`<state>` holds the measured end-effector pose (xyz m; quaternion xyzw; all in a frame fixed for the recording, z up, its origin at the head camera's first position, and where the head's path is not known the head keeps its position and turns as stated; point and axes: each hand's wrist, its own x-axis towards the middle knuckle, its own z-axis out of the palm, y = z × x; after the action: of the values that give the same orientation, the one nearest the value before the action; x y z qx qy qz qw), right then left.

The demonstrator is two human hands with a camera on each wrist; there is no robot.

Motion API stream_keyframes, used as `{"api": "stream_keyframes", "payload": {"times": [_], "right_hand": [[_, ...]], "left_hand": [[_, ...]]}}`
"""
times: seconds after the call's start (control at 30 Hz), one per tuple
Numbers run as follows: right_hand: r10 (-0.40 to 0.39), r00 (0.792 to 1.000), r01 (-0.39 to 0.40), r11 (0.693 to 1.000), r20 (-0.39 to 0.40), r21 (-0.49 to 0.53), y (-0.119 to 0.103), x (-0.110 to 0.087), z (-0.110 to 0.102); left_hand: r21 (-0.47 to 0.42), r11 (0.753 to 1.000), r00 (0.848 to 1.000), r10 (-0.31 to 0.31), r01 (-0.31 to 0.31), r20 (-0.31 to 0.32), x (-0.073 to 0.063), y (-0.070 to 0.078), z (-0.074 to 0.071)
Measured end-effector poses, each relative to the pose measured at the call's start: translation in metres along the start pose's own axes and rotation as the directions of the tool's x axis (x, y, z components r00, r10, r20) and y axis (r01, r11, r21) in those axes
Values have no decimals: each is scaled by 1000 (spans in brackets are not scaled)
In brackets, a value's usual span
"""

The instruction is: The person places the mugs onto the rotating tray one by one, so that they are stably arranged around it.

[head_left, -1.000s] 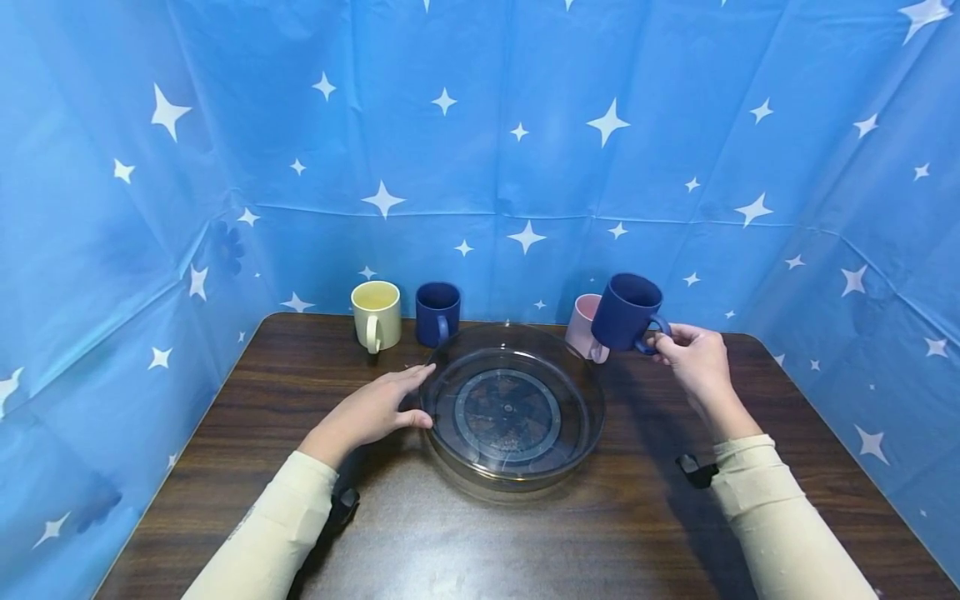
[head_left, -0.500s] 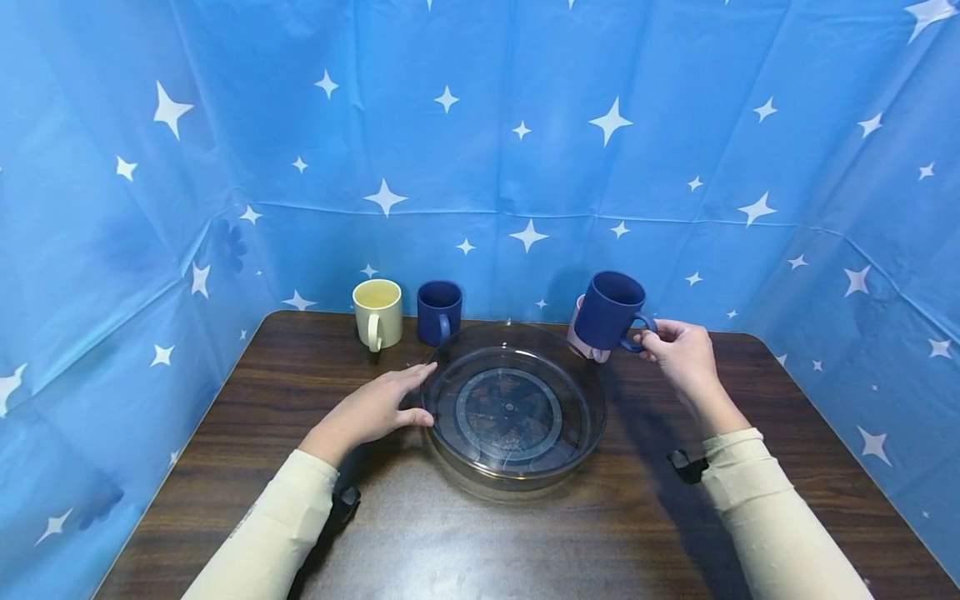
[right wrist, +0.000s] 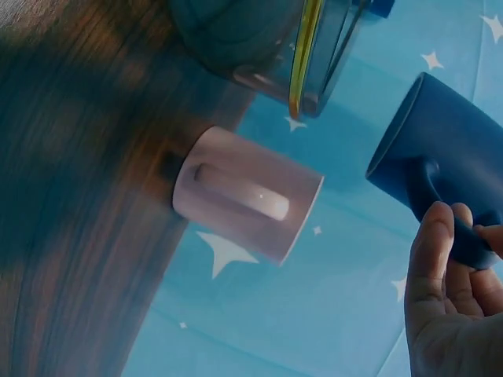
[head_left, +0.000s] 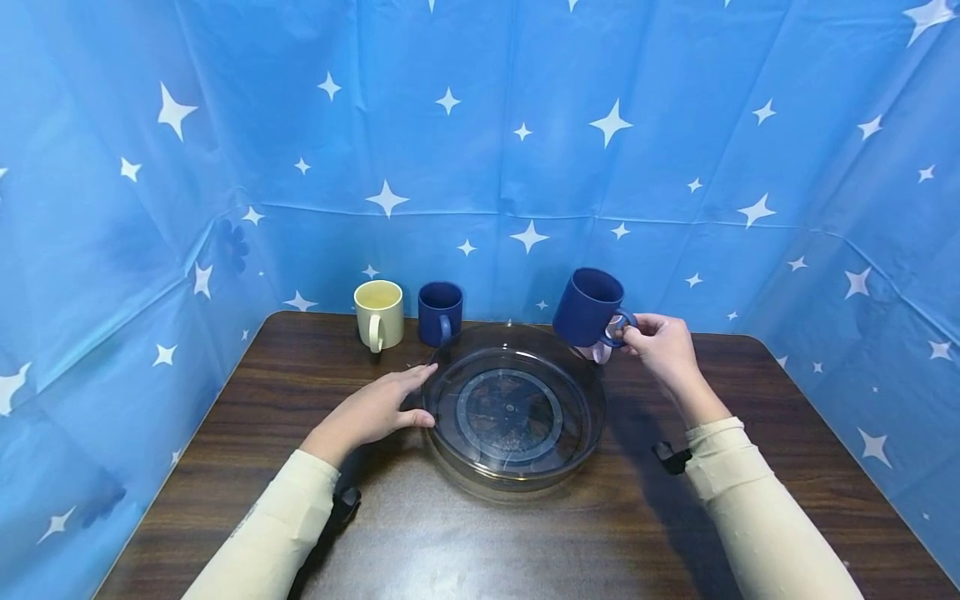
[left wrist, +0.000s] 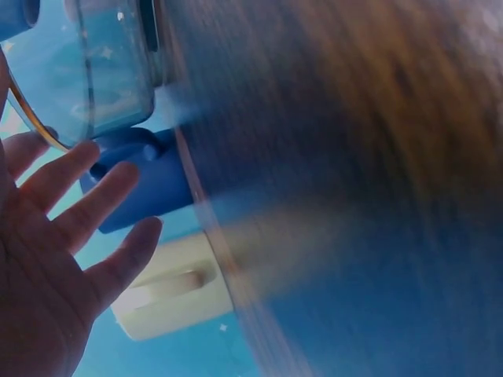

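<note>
So, the right hand (head_left: 660, 350) has its fingers and thumb pinched on the handle of a dark blue mug (head_left: 588, 308), which is up off the table (head_left: 465, 550), leaning a bit maybe. What's new: over the last second that mug slides leftward through the air, from right of the pink mug (right wrist: 247, 196) to in front of it in the head view, so only a scrap of pink shows there. To me that reads as mid-carry, and the mug already sits close to the far right rim of the smoky clear bowl (head_left: 517, 481). Whether it's over the bowl yet, I can't tell.

The left hand (head_left: 371, 417) isn't gripping anything: fingers straight and spread at the bowl's left rim, seemingly touching it, and it hasn't budged. Further back, a second blue mug (head_left: 437, 315) and a yellow mug (head_left: 381, 315) stand upright side by side, apart, near the starry blue curtain (head_left: 465, 167).
</note>
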<state>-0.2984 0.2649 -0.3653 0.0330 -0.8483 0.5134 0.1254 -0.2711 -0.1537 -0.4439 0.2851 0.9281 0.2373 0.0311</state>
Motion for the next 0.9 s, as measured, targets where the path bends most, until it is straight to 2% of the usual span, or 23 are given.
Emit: {"api": "stream_keyframes", "payload": {"times": [0.37, 0.53, 0.7, 0.9], "right_hand": [[34, 999, -35, 998, 26, 56, 0, 5, 12], [46, 997, -47, 999, 62, 22, 1, 9, 18], [59, 993, -63, 997, 105, 42, 0, 13, 24], [63, 989, -55, 996, 131, -63, 1, 16, 31]], "left_hand": [[-1, 1000, 1000, 7, -7, -1, 2, -2, -1], [3, 1000, 1000, 9, -9, -3, 1, -2, -1], [-3, 1000, 1000, 13, -13, -8, 0, -2, 0], [-6, 1000, 1000, 8, -8, -8, -1, -4, 3]]}}
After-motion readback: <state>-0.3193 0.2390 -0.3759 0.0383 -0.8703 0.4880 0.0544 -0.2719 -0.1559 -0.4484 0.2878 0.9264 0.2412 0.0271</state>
